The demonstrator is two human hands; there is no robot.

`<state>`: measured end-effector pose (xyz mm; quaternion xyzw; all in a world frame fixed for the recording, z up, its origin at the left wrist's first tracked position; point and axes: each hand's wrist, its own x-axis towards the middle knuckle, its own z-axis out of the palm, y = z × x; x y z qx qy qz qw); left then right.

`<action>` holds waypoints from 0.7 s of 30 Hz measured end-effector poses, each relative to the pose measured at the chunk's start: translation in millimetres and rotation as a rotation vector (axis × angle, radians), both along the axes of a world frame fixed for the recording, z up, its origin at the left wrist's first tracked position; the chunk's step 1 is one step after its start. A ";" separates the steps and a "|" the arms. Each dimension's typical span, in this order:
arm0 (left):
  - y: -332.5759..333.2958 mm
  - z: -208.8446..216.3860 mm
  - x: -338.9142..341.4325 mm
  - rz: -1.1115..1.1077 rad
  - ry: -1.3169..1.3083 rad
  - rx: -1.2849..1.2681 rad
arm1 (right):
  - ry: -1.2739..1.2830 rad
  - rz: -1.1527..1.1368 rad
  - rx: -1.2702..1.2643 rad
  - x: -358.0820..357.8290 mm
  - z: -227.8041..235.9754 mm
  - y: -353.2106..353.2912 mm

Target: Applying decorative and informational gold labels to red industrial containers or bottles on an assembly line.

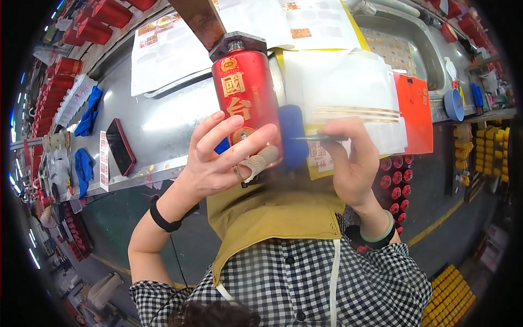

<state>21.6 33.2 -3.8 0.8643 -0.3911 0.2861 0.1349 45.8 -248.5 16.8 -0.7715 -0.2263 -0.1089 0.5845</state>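
Observation:
A red bottle point(259, 90) with gold lettering and a round gold emblem stands in front of me. Its narrow neck sits at a dark metal piece point(238, 43) with a long brown bar rising from it. My left hand point(215, 163) is wrapped against the bottle's near part, fingers laid across its front; one finger wears a pale covering and another a ring. Just right of the bottle, my right hand point(355, 161) pinches a thin pointed metal tool point(321, 138), its tip toward the bottle. A blurred blue patch point(293, 136) shows between bottle and tool.
White label sheets point(348, 82) and a red-orange sheet point(418, 117) lie on the metal table point(163, 122). A phone point(121, 147) and blue cloths point(84, 171) are at left. A sink point(430, 46) and blue bowl point(454, 104) stand at right; red-capped items point(396, 177) are below.

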 end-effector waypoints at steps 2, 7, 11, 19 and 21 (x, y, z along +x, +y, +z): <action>-0.5 -5.8 -2.1 0.026 -0.036 -0.043 | -0.001 -0.003 0.014 0.9 -1.7 3.1; -2.2 -21.8 -19.6 0.114 -0.123 -0.097 | 0.044 -0.006 0.062 -0.4 -4.4 8.3; -9.2 -34.9 -39.8 0.270 -0.146 -0.214 | -0.025 0.024 0.006 -0.3 -0.6 11.0; -26.6 -43.0 -66.8 0.536 0.049 -0.419 | -0.373 0.206 -0.253 -19.7 -1.1 20.6; -31.6 -44.1 -69.1 0.559 0.130 -0.510 | -0.384 0.245 -0.241 -18.7 6.9 21.0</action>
